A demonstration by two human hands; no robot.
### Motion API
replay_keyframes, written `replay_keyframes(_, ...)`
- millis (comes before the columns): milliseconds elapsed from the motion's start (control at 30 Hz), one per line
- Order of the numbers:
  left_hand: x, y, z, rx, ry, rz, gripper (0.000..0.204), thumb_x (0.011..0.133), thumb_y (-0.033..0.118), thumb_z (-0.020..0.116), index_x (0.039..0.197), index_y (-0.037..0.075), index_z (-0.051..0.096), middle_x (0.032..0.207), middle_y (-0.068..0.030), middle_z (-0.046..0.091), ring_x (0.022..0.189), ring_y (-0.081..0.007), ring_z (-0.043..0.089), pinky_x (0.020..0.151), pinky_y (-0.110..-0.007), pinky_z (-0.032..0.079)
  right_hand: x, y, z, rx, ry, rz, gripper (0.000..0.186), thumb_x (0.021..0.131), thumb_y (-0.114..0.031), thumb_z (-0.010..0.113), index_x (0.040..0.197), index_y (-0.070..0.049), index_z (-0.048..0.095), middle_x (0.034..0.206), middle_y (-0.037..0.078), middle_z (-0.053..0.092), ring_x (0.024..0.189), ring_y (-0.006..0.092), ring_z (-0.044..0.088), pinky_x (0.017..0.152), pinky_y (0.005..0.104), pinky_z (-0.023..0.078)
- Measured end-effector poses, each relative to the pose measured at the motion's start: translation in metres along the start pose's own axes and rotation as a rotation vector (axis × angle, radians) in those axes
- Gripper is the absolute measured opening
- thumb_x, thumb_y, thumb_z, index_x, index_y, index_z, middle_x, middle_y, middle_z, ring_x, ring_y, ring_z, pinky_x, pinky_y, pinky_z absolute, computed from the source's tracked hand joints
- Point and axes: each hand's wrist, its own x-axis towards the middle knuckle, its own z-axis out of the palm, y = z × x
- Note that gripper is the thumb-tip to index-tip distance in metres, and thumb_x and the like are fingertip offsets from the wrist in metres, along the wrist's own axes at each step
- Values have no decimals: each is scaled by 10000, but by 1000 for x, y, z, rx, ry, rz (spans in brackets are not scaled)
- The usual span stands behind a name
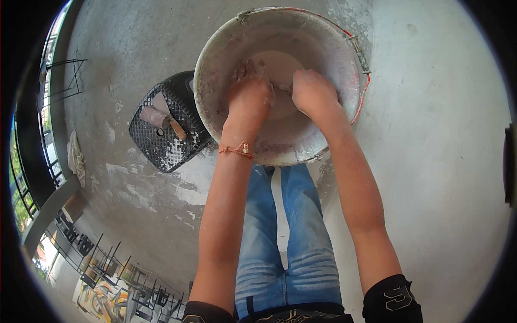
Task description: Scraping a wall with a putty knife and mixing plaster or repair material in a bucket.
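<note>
Both my hands reach down inside a large round bucket (201,107), whose walls are smeared with pale residue. A pinkish-grey wet mix (280,60) lies at its bottom. My left hand (250,94), its fingers coated with the mix, is stretched out with the fingers apart near the left inner wall. Opposite it, my right hand (315,92) is closed, knuckles up. Its fingertips are turned away, so what they hold, if anything, is hidden. A small gap separates the two hands, with a thin smeared streak showing between them.
Left of the bucket stands a black textured plastic stool (148,141), splashed white. On it lie a wooden-handled scraper (176,129) and a pinkish coated blade (154,117). A pale rag (76,159) and black metal racks (102,264) are along the left. The bucket's wire handle (362,59) rests at its right rim.
</note>
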Motion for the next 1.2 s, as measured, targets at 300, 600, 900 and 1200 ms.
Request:
replay_keyframes(300, -2, 0, 0, 17, 57, 1, 418, 947, 213, 590, 1302, 7, 670, 1478, -241, 544, 1385, -377, 512, 1197, -440, 370, -2, -1, 2, 2, -103, -36, 218, 878, -123, 642, 1033, -33, 767, 1089, 230, 737, 1043, 411, 709, 903, 505, 565)
replay_keyframes(600, 1, 6, -2, 38, -60, -3, 572, 918, 190, 605, 1457, 4, 552, 1516, -245, 503, 1424, -375, 482, 1200, -440, 385, 4, 3, 1, 11, 202, 71, 186, 886, -91, 605, 960, -71, 775, 1007, 173, 764, 971, 375, 740, 807, 473, 604)
replay_keyframes(900, 0, 2, -4, 36, -145, 31, 517, 888, 159, 620, 1382, 8, 625, 1481, -266, 532, 1404, -383, 500, 1178, -442, 406, -2, 2, 2, -44, 74, -6, 197, 901, -67, 553, 978, -18, 728, 1034, 223, 741, 989, 432, 713, 847, 526, 576)
replay_keyframes(1200, 2, 4, -2, 61, -30, 34, 201, 871, 161, 630, 959, 88, 795, 1409, -222, 609, 1351, -400, 543, 1158, -453, 419, 5, 12, 19, -40, -191, -224, 195, 906, -81, 576, 1023, -1, 709, 1094, 229, 723, 1047, 405, 694, 885, 502, 558)
